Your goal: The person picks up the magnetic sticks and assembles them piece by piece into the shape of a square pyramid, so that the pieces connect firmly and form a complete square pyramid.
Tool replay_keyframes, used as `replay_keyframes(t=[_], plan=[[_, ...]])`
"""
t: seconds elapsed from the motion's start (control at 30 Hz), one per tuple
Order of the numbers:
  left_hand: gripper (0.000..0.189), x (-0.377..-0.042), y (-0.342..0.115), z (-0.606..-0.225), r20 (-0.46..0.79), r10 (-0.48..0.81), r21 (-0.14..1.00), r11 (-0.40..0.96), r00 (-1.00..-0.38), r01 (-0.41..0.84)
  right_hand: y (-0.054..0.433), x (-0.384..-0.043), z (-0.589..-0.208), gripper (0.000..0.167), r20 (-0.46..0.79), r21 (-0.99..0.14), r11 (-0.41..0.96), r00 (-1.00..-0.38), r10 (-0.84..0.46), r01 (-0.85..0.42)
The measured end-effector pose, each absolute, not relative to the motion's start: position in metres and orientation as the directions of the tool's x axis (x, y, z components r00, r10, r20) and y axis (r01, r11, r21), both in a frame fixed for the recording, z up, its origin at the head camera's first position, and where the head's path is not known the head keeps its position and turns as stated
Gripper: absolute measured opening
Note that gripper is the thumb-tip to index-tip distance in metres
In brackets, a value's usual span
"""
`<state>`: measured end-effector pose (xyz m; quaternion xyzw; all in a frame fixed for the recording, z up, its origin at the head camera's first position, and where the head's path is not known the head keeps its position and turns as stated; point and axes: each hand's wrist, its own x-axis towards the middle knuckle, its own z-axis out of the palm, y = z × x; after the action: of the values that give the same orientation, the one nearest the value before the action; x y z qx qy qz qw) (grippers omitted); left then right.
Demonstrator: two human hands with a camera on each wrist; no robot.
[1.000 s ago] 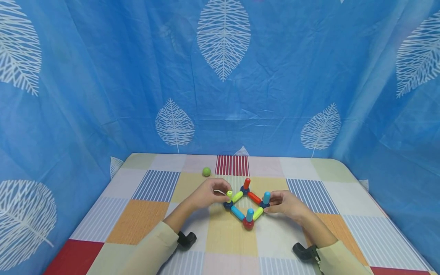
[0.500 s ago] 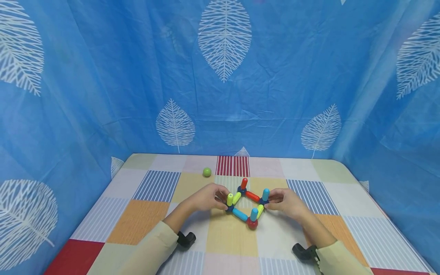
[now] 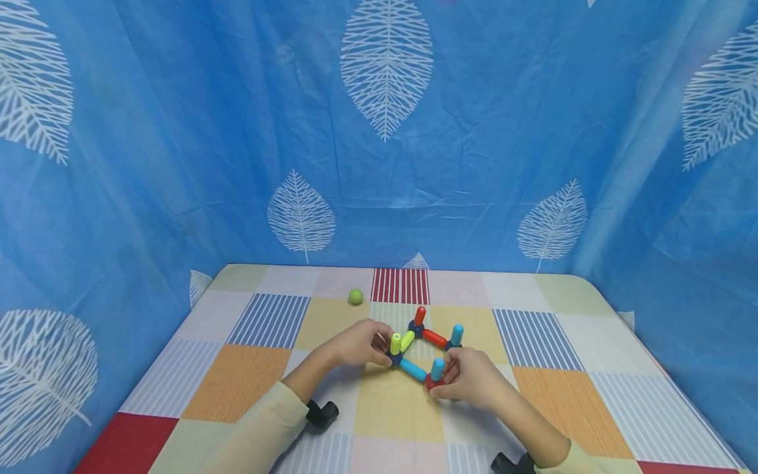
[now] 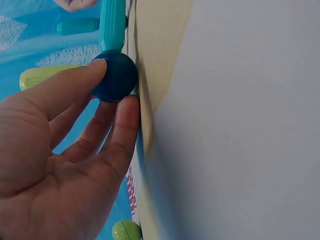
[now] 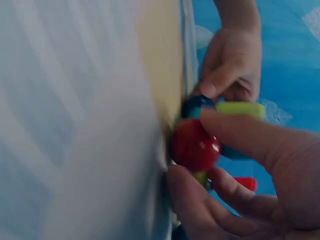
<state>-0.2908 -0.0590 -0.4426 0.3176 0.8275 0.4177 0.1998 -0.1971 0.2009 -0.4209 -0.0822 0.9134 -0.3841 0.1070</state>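
A four-sided frame of toy rods and balls lies on the table, an upright rod on each corner. My left hand pinches the dark blue ball at its left corner, below an upright yellow-green rod. At the near corner my right hand has thumb and fingers around the red ball, which carries a light blue upright rod. A light blue rod joins these two balls. The far corner has a red upright rod, the right corner another light blue upright rod. My right hand hides the near-right side.
A loose green ball sits behind the frame, to its left. The patchwork tablecloth covers the table, and a blue curtain with white leaves stands along the back and sides.
My right hand has moved from the right corner's ball toward me to the red ball. The frame turned slightly at first; my left hand slid from the yellow-green rod down to the blue ball.
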Motion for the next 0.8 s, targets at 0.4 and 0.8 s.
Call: replay_keyframes(t=[0.4, 0.8], plan=[[0.022, -0.286, -0.064, -0.444, -0.071, 0.578, 0.801, 0.518, -0.813, 0.299, 0.208, -0.226, -0.435, 0.025, -0.051, -0.759, 0.643, -0.976, -0.211, -0.099], [0.019, -0.283, -0.061, -0.443, -0.052, 0.496, 0.822, 0.515, -0.867, 0.245, 0.212, -0.250, -0.448, 0.024, -0.062, -0.823, 0.566, -0.979, -0.193, -0.059]])
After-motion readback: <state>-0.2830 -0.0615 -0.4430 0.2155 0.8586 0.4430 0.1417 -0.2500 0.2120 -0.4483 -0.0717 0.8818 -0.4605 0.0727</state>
